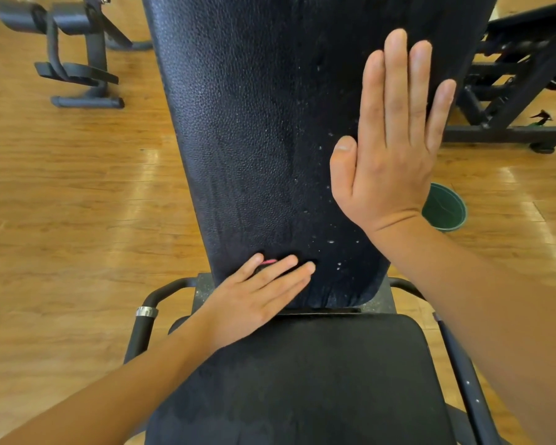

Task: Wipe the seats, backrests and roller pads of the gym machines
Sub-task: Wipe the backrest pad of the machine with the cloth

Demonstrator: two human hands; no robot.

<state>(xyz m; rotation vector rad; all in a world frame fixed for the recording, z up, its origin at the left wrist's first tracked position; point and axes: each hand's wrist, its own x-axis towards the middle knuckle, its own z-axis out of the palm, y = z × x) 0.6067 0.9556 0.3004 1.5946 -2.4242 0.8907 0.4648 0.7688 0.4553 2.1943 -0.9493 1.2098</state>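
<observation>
A black padded backrest (257,130) of a gym bench runs away from me, speckled with white droplets on its right half. Below it is the black seat pad (318,374). My left hand (257,297) lies flat with straight fingers on the backrest's lower left end, pressing a dark cloth with a pink edge (268,262) that barely shows under the fingers. My right hand (392,139) is flat, fingers straight and together, resting on the backrest's right side.
The bench's black tube frame (148,303) flanks the seat. A green bucket (445,208) stands on the wooden floor right of the bench. Another machine with roller pads (71,24) is at far left, and a black machine frame (501,101) at far right.
</observation>
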